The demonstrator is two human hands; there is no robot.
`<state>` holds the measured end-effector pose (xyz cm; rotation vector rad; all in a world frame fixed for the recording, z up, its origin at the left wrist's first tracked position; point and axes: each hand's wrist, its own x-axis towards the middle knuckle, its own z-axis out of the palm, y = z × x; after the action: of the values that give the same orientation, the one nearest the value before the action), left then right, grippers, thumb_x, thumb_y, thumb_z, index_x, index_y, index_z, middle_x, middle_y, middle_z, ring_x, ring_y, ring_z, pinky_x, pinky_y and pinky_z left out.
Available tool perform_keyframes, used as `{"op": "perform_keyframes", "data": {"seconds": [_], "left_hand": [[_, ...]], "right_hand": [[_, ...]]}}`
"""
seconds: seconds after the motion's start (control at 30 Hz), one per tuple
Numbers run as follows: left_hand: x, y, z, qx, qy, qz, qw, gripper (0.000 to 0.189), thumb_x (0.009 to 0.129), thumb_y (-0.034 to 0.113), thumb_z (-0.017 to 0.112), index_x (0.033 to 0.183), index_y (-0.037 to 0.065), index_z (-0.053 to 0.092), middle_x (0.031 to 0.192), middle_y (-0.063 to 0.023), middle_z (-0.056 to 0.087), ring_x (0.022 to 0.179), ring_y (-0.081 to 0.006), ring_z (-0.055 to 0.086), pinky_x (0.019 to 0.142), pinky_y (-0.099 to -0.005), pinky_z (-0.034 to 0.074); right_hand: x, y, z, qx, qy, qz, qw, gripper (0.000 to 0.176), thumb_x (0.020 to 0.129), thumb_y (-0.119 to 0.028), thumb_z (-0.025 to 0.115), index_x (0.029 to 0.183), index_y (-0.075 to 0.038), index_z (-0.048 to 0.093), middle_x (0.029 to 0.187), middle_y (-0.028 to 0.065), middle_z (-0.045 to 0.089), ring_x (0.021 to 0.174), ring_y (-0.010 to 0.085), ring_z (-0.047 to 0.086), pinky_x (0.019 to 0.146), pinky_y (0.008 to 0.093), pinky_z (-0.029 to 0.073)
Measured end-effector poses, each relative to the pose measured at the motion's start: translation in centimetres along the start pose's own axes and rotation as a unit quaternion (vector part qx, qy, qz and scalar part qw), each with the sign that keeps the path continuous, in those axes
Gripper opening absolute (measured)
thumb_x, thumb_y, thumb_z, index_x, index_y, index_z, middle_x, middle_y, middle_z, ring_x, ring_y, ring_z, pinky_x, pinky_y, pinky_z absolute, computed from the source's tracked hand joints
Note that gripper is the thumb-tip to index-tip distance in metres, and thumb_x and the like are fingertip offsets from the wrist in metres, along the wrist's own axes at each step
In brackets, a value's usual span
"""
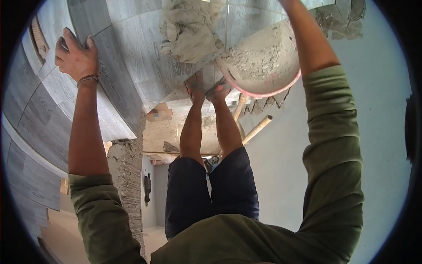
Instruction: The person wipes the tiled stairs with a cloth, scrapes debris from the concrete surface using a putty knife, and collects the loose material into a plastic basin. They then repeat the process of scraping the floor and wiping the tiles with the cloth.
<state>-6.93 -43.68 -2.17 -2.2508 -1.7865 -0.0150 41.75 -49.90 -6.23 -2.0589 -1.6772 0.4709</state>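
My left hand (78, 57) rests on the grey wood-patterned tiles (125, 42) at the left, fingers and thumb apart, with a bracelet at the wrist. A narrow dark patch shows between the fingers and thumb; I cannot make out what it is. My right arm (314, 44) reaches up past the top edge, so the right hand is out of frame. Beside that forearm is a round pinkish-rimmed basin (263, 94) holding grey, crumbly mortar (263, 59). A crumpled, dusty cloth (191, 33) lies on the tiles left of the basin.
My sandalled feet (206, 88) stand close to the basin. Bamboo poles (257, 130) stick out below it. A rough cement edge (127, 176) runs under the tiles at left. A pale wall (373, 132) fills the right, with wet-looking mortar (340, 20) at its top.
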Motion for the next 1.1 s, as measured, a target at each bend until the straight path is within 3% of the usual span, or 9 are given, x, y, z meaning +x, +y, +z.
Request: {"op": "perform_keyframes", "data": {"seconds": [0.07,0.23,0.43,0.47,0.6,0.63,0.77,0.97,1.1], "left_hand": [[0.2,-0.1,0.1,-0.003,0.010,0.001,1.000,0.077,0.080,0.040,0.080,0.147,0.024,0.045,0.140,-0.0176,0.047,0.124,-0.0409,0.046,0.097,-0.0565,0.043],[0.0,-0.3,0.4,-0.026,0.040,0.013,0.999,0.078,0.074,0.035,0.082,0.144,0.026,0.048,0.137,-0.0156,0.049,0.119,-0.0427,0.047,0.089,-0.0584,0.046],[0.2,0.2,-0.1,-0.018,0.024,-0.005,1.000,0.075,0.078,0.031,0.078,0.145,0.019,0.048,0.138,-0.0185,0.048,0.121,-0.0432,0.047,0.097,-0.0562,0.043],[0.2,0.7,-0.5,-0.005,0.019,-0.008,1.000,0.074,0.081,0.024,0.075,0.147,0.015,0.044,0.138,-0.0208,0.048,0.122,-0.0423,0.048,0.099,-0.0544,0.043],[0.2,0.8,-1.4,-0.054,-0.037,-0.024,0.998,0.088,0.077,0.012,0.078,0.153,0.011,0.034,0.145,-0.0219,0.037,0.130,-0.0416,0.038,0.104,-0.0554,0.036],[0.1,0.9,-1.5,-0.057,-0.032,-0.023,0.998,0.087,0.077,0.012,0.078,0.153,0.011,0.035,0.144,-0.0220,0.038,0.129,-0.0414,0.039,0.104,-0.0552,0.036],[0.0,0.7,-1.3,-0.063,-0.024,-0.023,0.997,0.084,0.078,0.013,0.078,0.151,0.011,0.037,0.144,-0.0217,0.038,0.128,-0.0411,0.040,0.104,-0.0550,0.036],[0.1,0.5,-1.3,-0.060,-0.021,-0.022,0.998,0.082,0.079,0.014,0.078,0.151,0.011,0.038,0.143,-0.0217,0.039,0.129,-0.0411,0.039,0.104,-0.0546,0.036],[-0.3,0.5,-1.2,-0.058,-0.009,-0.010,0.998,0.083,0.079,0.014,0.078,0.151,0.011,0.038,0.143,-0.0217,0.039,0.129,-0.0407,0.040,0.104,-0.0546,0.037]], "right_hand": [[-1.7,2.0,1.5,-0.022,-0.064,-0.003,0.998,0.022,0.089,-0.010,0.063,0.106,-0.002,0.053,0.086,0.0244,0.062,0.082,0.0461,0.063,0.075,0.0494,0.050],[0.9,3.7,1.5,0.135,0.135,0.111,0.975,0.020,0.094,-0.018,0.063,0.100,-0.001,0.055,0.077,0.0160,0.061,0.066,0.0312,0.061,0.061,0.0409,0.050],[8.5,4.4,8.2,0.484,0.191,0.494,0.697,0.026,0.101,-0.027,0.059,0.093,-0.002,0.057,0.076,0.0105,0.061,0.054,0.0195,0.057,0.045,0.0332,0.049],[8.7,5.4,9.4,0.477,0.168,0.485,0.714,0.037,0.097,-0.033,0.066,0.110,0.001,0.058,0.088,0.0145,0.063,0.072,0.0268,0.063,0.063,0.0415,0.056],[0.5,-2.7,11.7,0.075,0.189,0.040,0.978,0.063,0.089,-0.037,0.075,0.131,0.004,0.051,0.110,0.0191,0.063,0.099,0.0348,0.062,0.090,0.0483,0.052],[-3.3,-9.3,8.8,0.010,-0.083,0.073,0.994,0.089,0.080,-0.038,0.082,0.144,0.005,0.039,0.129,0.0248,0.057,0.122,0.0395,0.053,0.110,0.0476,0.038],[-14.8,-14.5,11.8,-0.145,-0.254,-0.080,0.953,0.088,0.065,-0.035,0.087,0.145,-0.029,0.049,0.152,0.0170,0.038,0.135,0.0469,0.038,0.099,0.0599,0.044],[-15.5,-15.5,16.2,0.045,-0.102,-0.097,0.989,0.066,0.064,-0.025,0.086,0.125,-0.019,0.064,0.139,0.0174,0.050,0.124,0.0377,0.051,0.095,0.0516,0.047],[-23.8,-25.8,19.6,0.101,-0.245,-0.191,0.945,0.054,0.075,-0.020,0.072,0.128,-0.023,0.066,0.133,0.0129,0.058,0.123,0.0325,0.055,0.107,0.0523,0.040]]}}
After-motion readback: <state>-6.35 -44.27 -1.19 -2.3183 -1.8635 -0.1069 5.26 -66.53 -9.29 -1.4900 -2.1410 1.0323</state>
